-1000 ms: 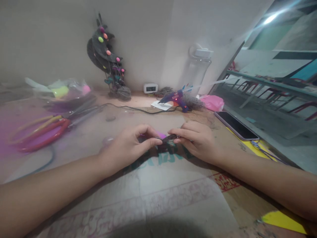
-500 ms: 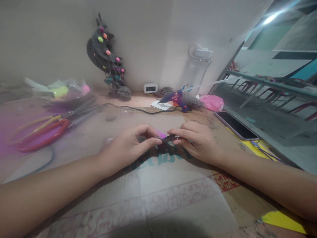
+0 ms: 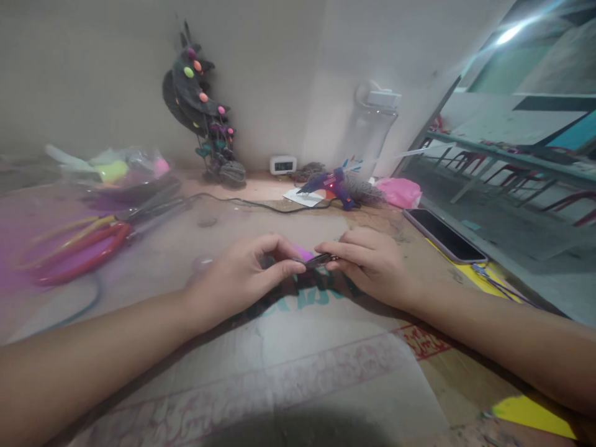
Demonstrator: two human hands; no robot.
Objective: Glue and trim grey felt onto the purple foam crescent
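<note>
At the middle of the table, my left hand (image 3: 249,270) is closed in a pinch on a small purple piece (image 3: 305,253), which shows just past the fingertips. My right hand (image 3: 367,264) is closed around a small dark metal tool (image 3: 320,259), perhaps a clipper or small snips; its exact kind is too blurred to tell. The tool's tip meets the purple piece beside my left thumb. Both hands rest low over a pale sheet (image 3: 326,385) with red and teal printing.
Large red-handled scissors (image 3: 88,261) lie at left near a plastic bag (image 3: 130,167). Behind my hands are a glue gun (image 3: 328,186) with its cord, a small clock (image 3: 282,165), a clear bottle (image 3: 372,136) and a dark crescent ornament (image 3: 193,93). A phone (image 3: 444,236) lies at right.
Almost nothing differs. The dark tool has tilted slightly between my fingers, and its dark blades look closer together; both hands keep their places.
</note>
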